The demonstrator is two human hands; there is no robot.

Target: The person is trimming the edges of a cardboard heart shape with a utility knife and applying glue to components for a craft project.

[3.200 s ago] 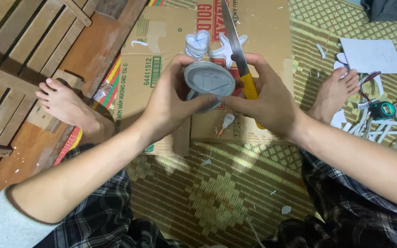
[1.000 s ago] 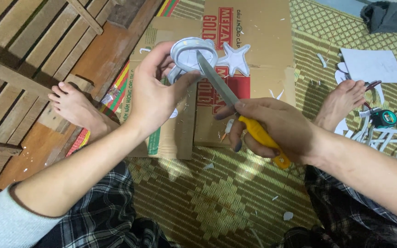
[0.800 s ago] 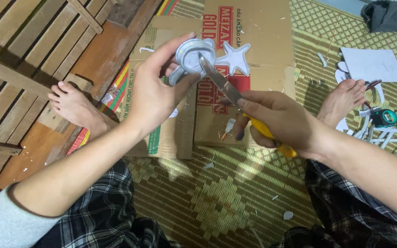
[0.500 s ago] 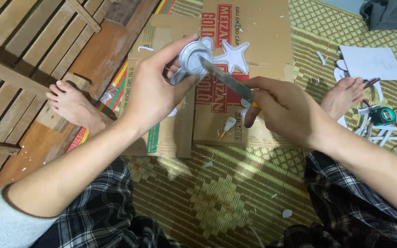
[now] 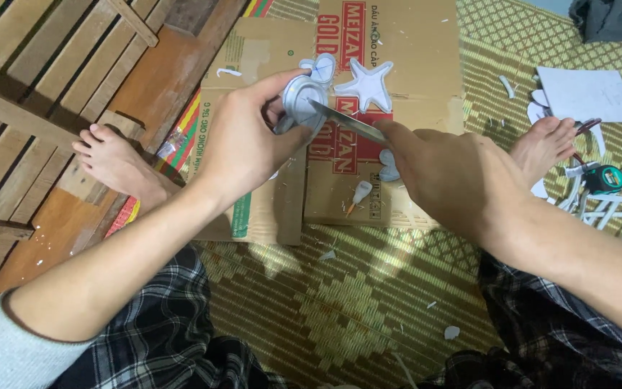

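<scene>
Left hand [image 5: 242,148]: I pinched the grey foam disc [image 5: 302,101] above the cardboard [image 5: 412,43].
Right hand [image 5: 448,176]: I gripped the knife [image 5: 347,122], blade touching the disc.

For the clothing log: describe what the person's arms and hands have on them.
Both hands, the left hand and the right hand, are bare, with no gloves, rings or watch visible. The left arm wears a light grey sleeve with a dark-edged cuff, pushed up past the forearm. The right forearm is bare as far as the picture shows; any sleeve lies out of view.
</scene>
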